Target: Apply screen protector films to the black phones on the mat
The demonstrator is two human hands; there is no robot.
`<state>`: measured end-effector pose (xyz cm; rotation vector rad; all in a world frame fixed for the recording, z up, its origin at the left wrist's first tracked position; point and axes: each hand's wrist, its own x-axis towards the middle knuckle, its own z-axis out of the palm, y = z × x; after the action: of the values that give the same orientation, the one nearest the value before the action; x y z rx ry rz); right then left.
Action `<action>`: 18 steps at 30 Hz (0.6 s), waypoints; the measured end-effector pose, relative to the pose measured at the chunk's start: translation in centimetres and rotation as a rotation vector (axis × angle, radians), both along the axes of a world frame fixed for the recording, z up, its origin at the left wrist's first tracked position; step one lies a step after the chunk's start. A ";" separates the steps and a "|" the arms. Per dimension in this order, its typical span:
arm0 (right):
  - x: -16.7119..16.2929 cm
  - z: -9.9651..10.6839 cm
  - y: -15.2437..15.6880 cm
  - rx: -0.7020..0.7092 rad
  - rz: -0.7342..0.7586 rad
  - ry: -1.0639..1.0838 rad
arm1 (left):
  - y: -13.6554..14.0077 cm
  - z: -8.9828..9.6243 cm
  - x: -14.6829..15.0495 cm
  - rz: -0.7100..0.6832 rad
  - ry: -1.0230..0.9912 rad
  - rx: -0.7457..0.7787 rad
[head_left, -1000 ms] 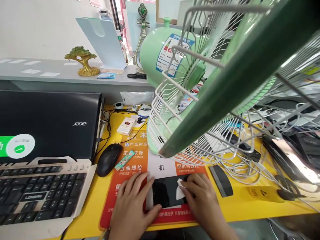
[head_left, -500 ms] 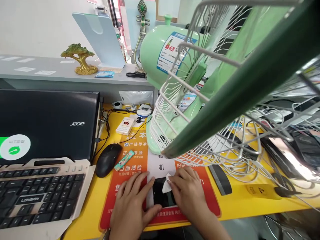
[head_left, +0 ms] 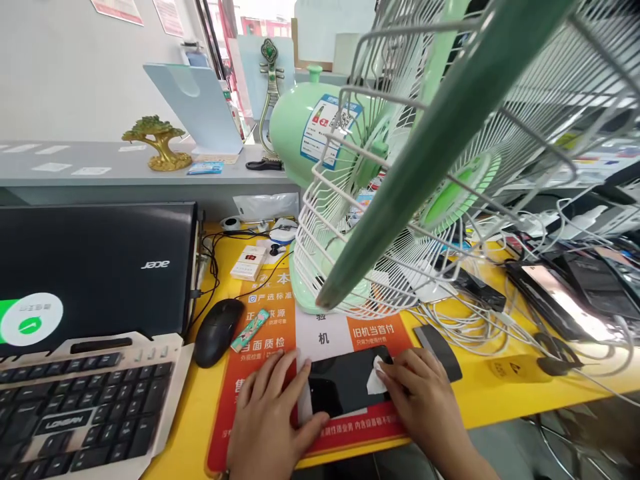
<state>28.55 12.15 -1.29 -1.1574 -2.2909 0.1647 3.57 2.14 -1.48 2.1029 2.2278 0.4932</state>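
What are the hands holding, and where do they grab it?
The right hand pinches a white scrap by its right side. The left hand, spread, only touches the phone at its left end.

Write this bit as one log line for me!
phone: on mat | left hand: spread at phone's left end | right hand: pinching tissue over phone

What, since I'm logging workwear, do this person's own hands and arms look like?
The left hand and right hand show no gloves or rings. No sleeve covers the visible right forearm. The left wrist is cropped, leaving anything worn there unclear.
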 end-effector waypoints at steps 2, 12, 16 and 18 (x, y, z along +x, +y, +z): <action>-0.6 -0.2 -0.5 -0.006 0.008 0.006 | -0.1 -0.2 0.0 -0.006 -0.002 -0.010; -9.1 -1.2 -4.2 -0.049 0.096 0.060 | -0.3 -1.9 -0.5 -0.003 0.067 -0.093; -7.1 -1.2 -4.3 -0.053 0.086 0.073 | -0.2 -1.9 -0.6 0.017 0.065 -0.097; -5.5 -1.0 -4.3 -0.068 0.065 0.085 | -0.2 -1.9 -0.5 0.032 0.054 -0.116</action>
<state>23.10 7.81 -2.28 -1.0887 -2.2646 0.3127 3.08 1.97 -3.35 2.0499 2.2621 0.3040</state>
